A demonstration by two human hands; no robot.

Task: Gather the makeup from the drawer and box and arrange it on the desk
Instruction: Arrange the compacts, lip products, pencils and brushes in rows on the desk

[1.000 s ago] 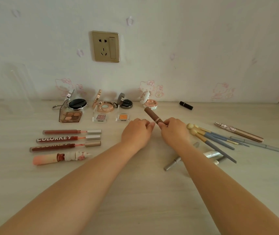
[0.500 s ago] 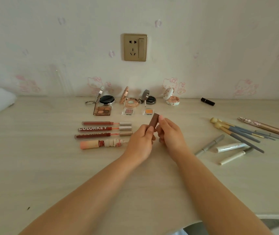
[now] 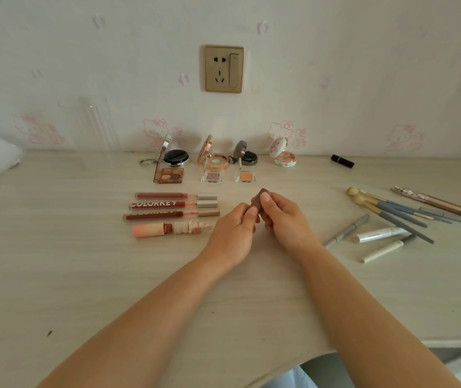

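Brown lipstick tube (image 3: 258,201); pale wood-grain tabletop (image 3: 84,275); gold wall socket (image 3: 224,69); white wallpaper (image 3: 363,65) with pink cat cartoons; black lipstick (image 3: 342,161) far right; blue-grey brushes (image 3: 391,212).

- A second ago I held the brown lipstick tube (image 3: 258,201) out long and slanted between my two hands, its gold band showing; now it stands nearly on end, and only its top shows above my fingers (image 3: 265,198).
- My left hand (image 3: 233,233) and right hand (image 3: 285,219) have drawn closer together and now press against each other around the tube.
- Both hands have come nearer the peach lip gloss (image 3: 172,229) at the foot of the lip gloss row.
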